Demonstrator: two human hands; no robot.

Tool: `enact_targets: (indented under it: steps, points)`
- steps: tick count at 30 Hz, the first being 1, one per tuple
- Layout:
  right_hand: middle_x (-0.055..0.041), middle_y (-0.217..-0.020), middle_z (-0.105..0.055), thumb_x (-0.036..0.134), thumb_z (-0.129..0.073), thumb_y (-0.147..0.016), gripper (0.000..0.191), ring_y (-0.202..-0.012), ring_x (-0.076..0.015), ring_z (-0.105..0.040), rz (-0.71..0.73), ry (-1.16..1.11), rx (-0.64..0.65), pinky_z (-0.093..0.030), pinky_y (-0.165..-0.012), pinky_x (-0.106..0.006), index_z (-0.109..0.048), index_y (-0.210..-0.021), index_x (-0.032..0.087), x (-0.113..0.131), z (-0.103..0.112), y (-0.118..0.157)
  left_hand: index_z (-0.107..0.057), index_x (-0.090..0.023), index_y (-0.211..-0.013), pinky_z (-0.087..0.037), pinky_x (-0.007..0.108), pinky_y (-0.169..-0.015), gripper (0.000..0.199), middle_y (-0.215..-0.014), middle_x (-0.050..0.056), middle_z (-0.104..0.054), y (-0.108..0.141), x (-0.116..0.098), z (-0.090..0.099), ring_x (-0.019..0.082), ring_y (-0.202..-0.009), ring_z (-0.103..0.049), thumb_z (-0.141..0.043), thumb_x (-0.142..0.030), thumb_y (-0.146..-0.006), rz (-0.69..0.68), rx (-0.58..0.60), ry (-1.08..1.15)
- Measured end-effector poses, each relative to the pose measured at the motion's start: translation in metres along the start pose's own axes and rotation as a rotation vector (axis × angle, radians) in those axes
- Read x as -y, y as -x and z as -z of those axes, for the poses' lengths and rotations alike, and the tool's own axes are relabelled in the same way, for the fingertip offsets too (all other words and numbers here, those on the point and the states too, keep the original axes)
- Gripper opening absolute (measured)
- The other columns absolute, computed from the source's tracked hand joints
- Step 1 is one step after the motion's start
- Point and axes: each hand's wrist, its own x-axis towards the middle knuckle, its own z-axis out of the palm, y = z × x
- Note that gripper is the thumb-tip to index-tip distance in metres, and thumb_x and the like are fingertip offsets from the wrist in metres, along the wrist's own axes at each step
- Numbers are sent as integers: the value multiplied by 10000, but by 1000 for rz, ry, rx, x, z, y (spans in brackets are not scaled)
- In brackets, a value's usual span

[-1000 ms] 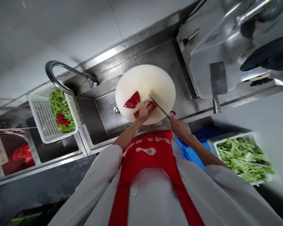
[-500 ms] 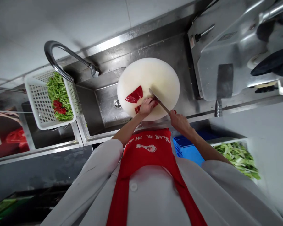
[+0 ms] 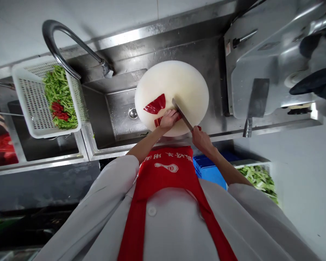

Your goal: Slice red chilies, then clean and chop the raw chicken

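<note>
A round white cutting board (image 3: 179, 78) lies at the sink's edge. My left hand (image 3: 168, 119), fingers curled, presses a piece of red pepper (image 3: 158, 122) onto the board; part of the piece is hidden under the fingers. Against those fingertips stands the blade of a knife (image 3: 182, 115), over the pepper's right end. My right hand (image 3: 202, 139) is wrapped around the knife's handle at the board's front right edge. Another red pepper piece (image 3: 155, 105), larger and shiny, rests on the board just beyond my left hand.
On the left, a white perforated basket (image 3: 27, 105) holds green strips (image 3: 58, 81) and red strips (image 3: 59, 111). A faucet (image 3: 70, 34) arches over the sink (image 3: 119, 125). A cleaver (image 3: 258, 98) lies to the right. Below stand a blue crate (image 3: 210, 170) and cut greens (image 3: 258, 179).
The camera view has shifted slightly, moving the basket and faucet left and up in the picture. Both hands keep their places at the pepper and knife; little else differs.
</note>
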Motion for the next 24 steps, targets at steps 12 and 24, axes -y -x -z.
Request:
enact_targets:
  steps: [12,24]
  points:
    - [-197,-1021,-702,262,-218,-1075,350,-926,-291,-715,18,-17,-22,-479,-783,-353,-435,-1291,92,5,-3,-4,-687,-166,-1201,-477,430,-999,382,-1194,134,-673,3,2,-4,253,-1093,-591,-342,-261,-1067,8,-27,40]
    - [-204,-1019,-701,282,-242,-1069,343,-934,-294,-695,22,-62,10,-456,-790,-356,-443,-1275,95,12,7,-3,-690,-160,-1152,-494,448,-1007,393,-1144,143,-678,2,-1,-2,253,-1073,-606,-317,-254,-1066,60,-12,65]
